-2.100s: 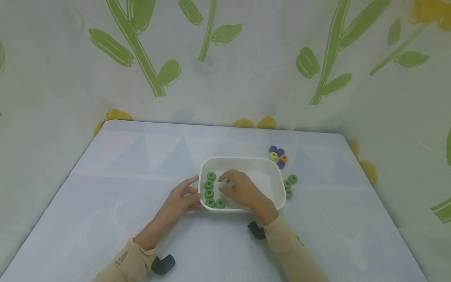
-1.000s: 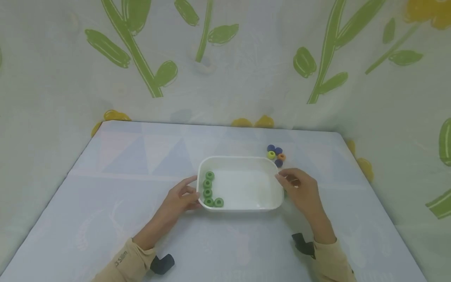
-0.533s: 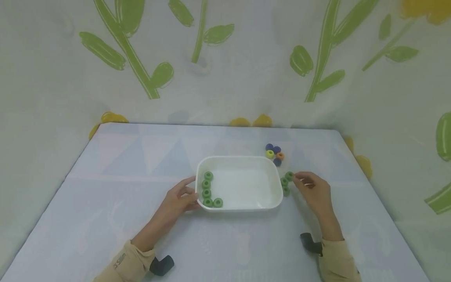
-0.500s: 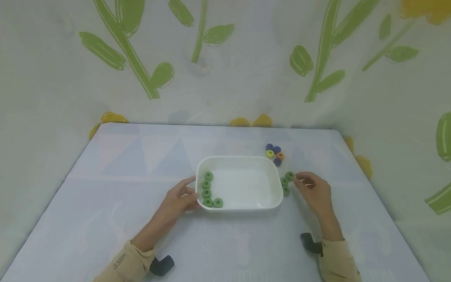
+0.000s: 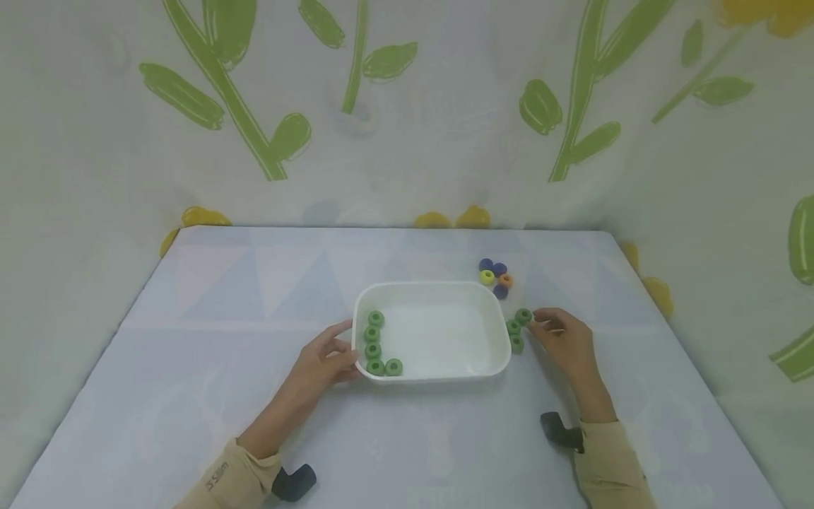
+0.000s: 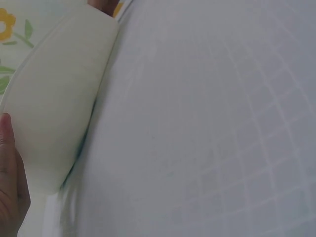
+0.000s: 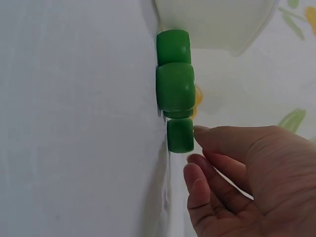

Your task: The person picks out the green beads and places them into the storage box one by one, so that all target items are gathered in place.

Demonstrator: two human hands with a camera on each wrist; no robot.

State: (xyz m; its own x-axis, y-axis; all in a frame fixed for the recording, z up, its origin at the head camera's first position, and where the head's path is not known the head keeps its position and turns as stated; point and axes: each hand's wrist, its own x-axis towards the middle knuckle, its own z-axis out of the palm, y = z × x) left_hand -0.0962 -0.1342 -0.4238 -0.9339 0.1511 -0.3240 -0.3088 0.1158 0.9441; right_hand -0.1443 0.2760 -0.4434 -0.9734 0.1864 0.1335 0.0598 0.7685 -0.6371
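Observation:
A white plastic tray (image 5: pixel 439 379) sits on the table, with several green beads (image 5: pixel 373 350) along its left end. My left hand (image 5: pixel 327 359) holds the tray's left end, thumb at the rim and fingers against the outer wall. Beyond the right end lies another group of green beads (image 7: pixel 175 86), partly overlapping in the right wrist view. My right hand (image 5: pixel 564 343) is beside this group, thumb and index fingertips right at the rightmost green bead (image 7: pixel 180 136). Its other fingers are loosely bent and hold nothing.
Behind the tray's right corner lie several more beads: dark blue beads (image 5: pixel 501 290), a yellow bead (image 5: pixel 486 277) and an orange bead (image 5: pixel 505 281). A pale patterned cloth covers the table (image 5: pixel 159 389). A leaf-printed backdrop (image 5: pixel 445 141) rises behind its far edge.
My right hand has left the tray's inside and moved right, over its right rim, to the outer green beads. My left hand stays on the tray.

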